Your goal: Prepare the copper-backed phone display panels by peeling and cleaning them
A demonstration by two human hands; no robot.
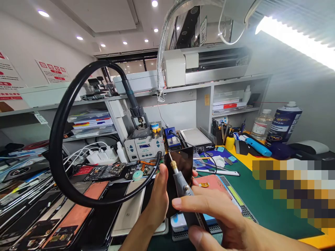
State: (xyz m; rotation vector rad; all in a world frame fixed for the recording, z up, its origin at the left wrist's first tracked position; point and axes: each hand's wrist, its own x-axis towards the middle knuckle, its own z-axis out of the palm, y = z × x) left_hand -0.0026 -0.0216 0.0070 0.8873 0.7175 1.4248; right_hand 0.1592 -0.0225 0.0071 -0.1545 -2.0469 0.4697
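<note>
My left hand [156,198] is closed around a dark, glossy phone screen [186,162], with the thumb along its left edge and fingertips showing at its right. In my right hand [222,214] is a grey rotary tool pen [182,184] with a brass collet and a thin metal tip. My index finger lies over its body and the thumb is beneath. The tip points up and away, in front of the screen's upper left; whether it touches the glass I cannot tell. Below the hands is a perforated grey pad [242,202] with a pinkish phone back [213,183] on it.
A black hose [53,139] loops from the hot-air station [143,148] across the left side. Several opened phones [75,212] lie at left. At right are a green mat [264,198], a spray can [284,123], a clear bottle [261,124] and a blue-handled tool [258,146].
</note>
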